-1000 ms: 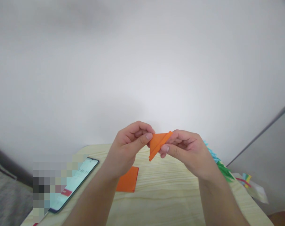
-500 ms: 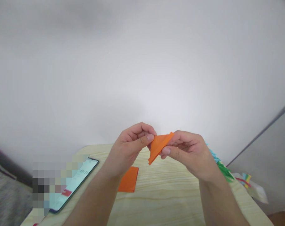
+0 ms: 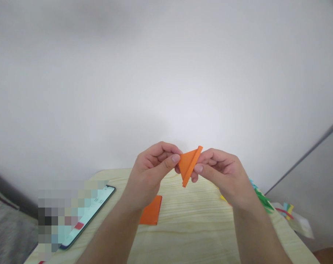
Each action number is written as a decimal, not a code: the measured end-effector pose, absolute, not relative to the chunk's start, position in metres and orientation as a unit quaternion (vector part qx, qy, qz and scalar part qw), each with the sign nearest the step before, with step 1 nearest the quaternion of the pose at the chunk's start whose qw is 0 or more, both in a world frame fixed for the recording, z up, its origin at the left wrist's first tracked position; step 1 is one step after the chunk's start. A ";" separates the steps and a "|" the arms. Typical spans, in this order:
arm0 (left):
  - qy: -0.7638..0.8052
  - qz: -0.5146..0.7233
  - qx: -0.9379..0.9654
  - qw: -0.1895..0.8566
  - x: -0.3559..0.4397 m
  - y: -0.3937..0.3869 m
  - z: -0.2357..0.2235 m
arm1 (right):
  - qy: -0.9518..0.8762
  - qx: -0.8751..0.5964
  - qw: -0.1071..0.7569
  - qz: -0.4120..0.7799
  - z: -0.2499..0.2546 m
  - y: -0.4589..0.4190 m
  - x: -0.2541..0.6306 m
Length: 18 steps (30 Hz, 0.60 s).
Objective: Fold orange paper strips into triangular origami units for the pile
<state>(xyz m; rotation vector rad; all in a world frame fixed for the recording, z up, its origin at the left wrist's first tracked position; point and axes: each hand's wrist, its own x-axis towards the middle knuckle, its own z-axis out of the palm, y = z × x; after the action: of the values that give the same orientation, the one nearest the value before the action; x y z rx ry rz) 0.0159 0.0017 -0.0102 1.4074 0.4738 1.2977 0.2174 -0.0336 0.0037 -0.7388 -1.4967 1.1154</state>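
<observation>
A small orange folded paper [image 3: 187, 164], triangular with a narrow folded strip along its right edge, is held up above the table between both hands. My left hand [image 3: 155, 167] pinches its left corner between thumb and fingers. At the strip on the right, my right hand [image 3: 224, 172] grips the paper with thumb and fingertips. Beneath my left wrist, a square of orange paper [image 3: 151, 212] lies on the table, partly covered by the forearm.
A phone [image 3: 86, 216] with a lit screen lies at the table's [image 3: 182, 242] left, partly pixelated. Green folded paper [image 3: 263, 201] and bits of blue sit along the right edge. Yellow paper [image 3: 222, 197] peeks out beside my right wrist. A white wall [image 3: 166, 73] stands behind.
The orange folded paper has turned in my hands, and its folded strip now stands steeper and faces me. My right hand has shifted slightly up and right, uncovering some yellow paper.
</observation>
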 end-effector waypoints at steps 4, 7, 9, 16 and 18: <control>0.177 0.539 0.586 0.579 0.016 0.003 -0.009 | -0.633 -0.295 0.535 0.476 0.004 -0.033 0.218; 0.182 0.539 0.588 0.575 0.016 0.002 -0.009 | -0.632 -0.303 0.539 0.467 0.003 -0.033 0.219; 0.194 0.546 0.593 0.560 0.017 0.002 -0.010 | -0.635 -0.312 0.543 0.453 0.002 -0.033 0.219; 0.183 0.549 0.589 0.564 0.019 0.000 -0.010 | -0.647 -0.294 0.534 0.458 0.002 -0.033 0.219; 0.187 0.548 0.589 0.564 0.020 -0.001 -0.010 | -0.649 -0.294 0.533 0.456 0.002 -0.034 0.219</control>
<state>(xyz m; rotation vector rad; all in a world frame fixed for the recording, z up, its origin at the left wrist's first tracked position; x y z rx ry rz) 0.0200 -0.0007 -0.0098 1.3859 0.4399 1.2907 0.2188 -0.0336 0.0023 -0.7020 -1.5483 1.0862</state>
